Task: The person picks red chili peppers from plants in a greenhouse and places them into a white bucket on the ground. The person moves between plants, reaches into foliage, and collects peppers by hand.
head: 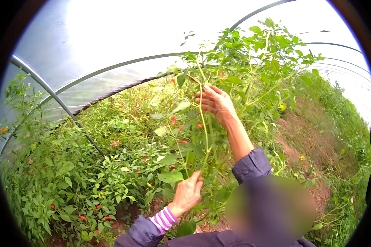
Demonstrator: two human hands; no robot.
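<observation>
A tall pale-green stem of a chili pepper plant [205,129] rises in front of me. My right hand [217,106] holds it high up at a fork, thumb in front and fingers curled behind. Lower down, the fingertips of my left hand [185,194] close around the same stem; they are slightly blurred. Beside the stem hang red chili peppers [173,120], and another red pepper [193,79] shows just above my right hand. A broad green leaf [170,177] spreads at the left fingertips. Foliage hides the foot of the stem.
Low bushes with red peppers [82,217] fill the left side. A metal hoop [65,105] and plastic sheeting [111,27] of a polytunnel arch overhead. Bushy branches [259,68] stand beyond my right hand. At right runs a strip of bare soil [309,139].
</observation>
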